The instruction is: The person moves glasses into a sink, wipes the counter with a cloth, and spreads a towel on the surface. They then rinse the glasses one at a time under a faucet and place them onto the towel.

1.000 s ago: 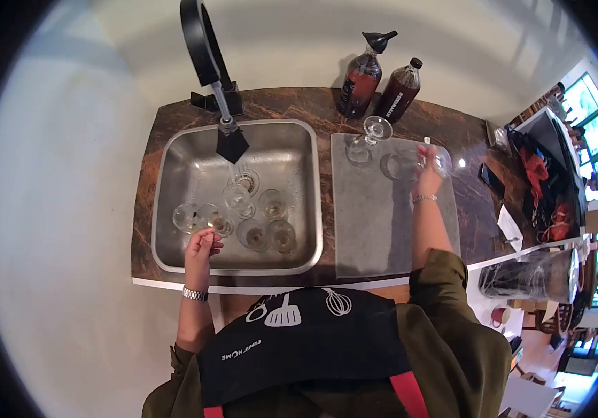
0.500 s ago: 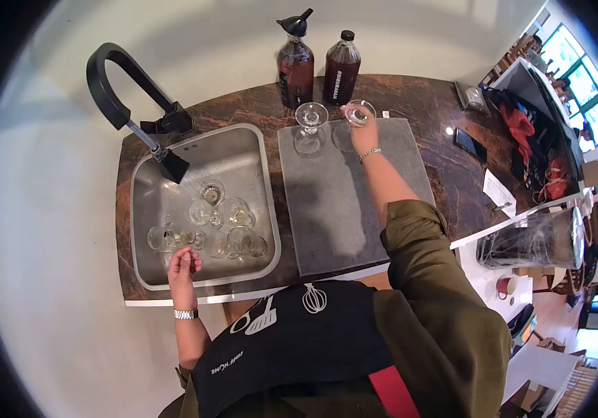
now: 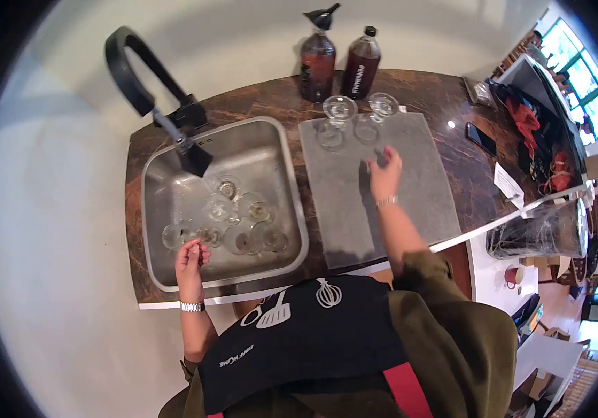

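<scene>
My right hand (image 3: 386, 175) is over the grey drying mat (image 3: 354, 216), empty, with thumb and fingers apart. Just beyond its fingertips, two stemmed glasses stand upside down on the far end of the mat: one glass (image 3: 339, 111) on the left and another glass (image 3: 382, 106) on the right. My left hand (image 3: 191, 259) hovers over the near left part of the steel sink (image 3: 295, 209), fingers curled in and thumb against them, with nothing visible in its grip. Close by its fingertips lie several clear stemmed glasses (image 3: 243, 240) on the sink bottom.
A black faucet (image 3: 128, 70) arches over the sink, water spraying from its head. Behind the mat stand a dark bottle topped with a funnel (image 3: 318, 66) and a capped dark bottle (image 3: 363, 66). A phone (image 3: 481, 138) and white paper (image 3: 508, 184) lie on the right.
My right hand has let go of the right glass, which stands upside down on the mat, and has drawn back toward me. The left hand stays by the sink glasses. The view has shifted slightly.
</scene>
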### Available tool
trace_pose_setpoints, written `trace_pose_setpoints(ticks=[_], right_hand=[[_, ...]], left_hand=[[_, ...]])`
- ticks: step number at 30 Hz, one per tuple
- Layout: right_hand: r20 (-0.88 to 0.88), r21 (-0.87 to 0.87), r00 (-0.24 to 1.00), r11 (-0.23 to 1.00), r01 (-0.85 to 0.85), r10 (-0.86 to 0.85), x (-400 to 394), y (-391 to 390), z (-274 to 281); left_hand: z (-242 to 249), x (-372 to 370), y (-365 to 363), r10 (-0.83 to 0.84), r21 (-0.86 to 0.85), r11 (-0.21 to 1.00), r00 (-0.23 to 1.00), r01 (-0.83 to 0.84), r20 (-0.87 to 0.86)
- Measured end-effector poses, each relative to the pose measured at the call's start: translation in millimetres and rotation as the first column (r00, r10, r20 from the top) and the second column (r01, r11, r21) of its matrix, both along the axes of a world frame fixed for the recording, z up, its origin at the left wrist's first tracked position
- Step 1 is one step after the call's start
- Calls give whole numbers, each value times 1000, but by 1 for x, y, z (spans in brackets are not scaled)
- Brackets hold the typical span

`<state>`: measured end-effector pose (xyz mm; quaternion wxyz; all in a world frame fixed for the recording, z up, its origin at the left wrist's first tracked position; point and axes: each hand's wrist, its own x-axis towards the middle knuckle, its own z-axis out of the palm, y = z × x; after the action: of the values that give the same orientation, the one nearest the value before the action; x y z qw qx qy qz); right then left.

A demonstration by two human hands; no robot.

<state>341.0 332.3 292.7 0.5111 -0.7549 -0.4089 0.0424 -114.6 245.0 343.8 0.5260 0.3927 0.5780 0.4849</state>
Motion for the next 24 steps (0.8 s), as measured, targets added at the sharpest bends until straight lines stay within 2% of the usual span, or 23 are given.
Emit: trace_pose_setpoints(ticks=[2, 3, 4, 5, 7, 8, 9, 10, 11, 12, 16, 18, 19, 22, 24], right_hand=[[-238, 68, 947, 977, -205, 215, -50, -36, 1], [-249, 65, 936, 969, -240, 248, -74, -45, 12], [-103, 42, 855, 861, -507, 508, -96, -55, 29], [35, -14, 684, 685, -729, 729, -117, -58, 41], [50, -53, 613, 615, -787, 789, -151, -50, 47], [77, -89, 570, 575, -813, 818, -167, -44, 51], [33, -102, 582, 582, -807, 812, -183, -39, 61], [34, -104, 562, 562, -820, 826, -198, -34, 69], [30, -105, 575, 575, -812, 817, -212, -28, 76], [26, -105, 592, 591, -800, 806, -225, -24, 82], [87, -109, 565, 572, -813, 820, -270, -23, 82], [48, -113, 562, 564, -818, 826, -281, -31, 80], [-1, -125, 565, 560, -819, 825, -285, -35, 75], [-59, -149, 577, 564, -812, 815, -289, -48, 66], [-89, -174, 588, 569, -804, 804, -289, -54, 66]], left_hand=[[-6, -17, 2, 16, -9, 1000, 1000, -16, -1], [-8, -27, 2, 16, -21, 1000, 1000, -16, -4], [-11, -38, 4, -3, -9, 1000, 999, 3, -32], [-14, -49, 8, -22, -1, 1000, 998, 22, -59], [-20, -68, 17, -80, 37, 996, 989, 85, -121], [-23, -77, 21, -119, 36, 990, 938, 138, -324], [-24, -85, 27, -155, 22, 981, 844, 193, -513], [-18, -90, 32, -134, 22, 985, 849, 169, -512], [-11, -93, 37, -167, -39, 978, 652, 206, -740], [-6, -98, 42, -197, -114, 968, 393, 226, -898], [-29, -123, 61, -182, -110, 966, 309, 235, -934], [-44, -132, 76, -303, -164, 912, 347, 376, -888], [-46, -133, 82, -360, -217, 898, 355, 384, -863], [-47, -138, 96, -442, -254, 854, 378, 454, -813], [-43, -141, 99, -415, -217, 860, 386, 462, -824]])
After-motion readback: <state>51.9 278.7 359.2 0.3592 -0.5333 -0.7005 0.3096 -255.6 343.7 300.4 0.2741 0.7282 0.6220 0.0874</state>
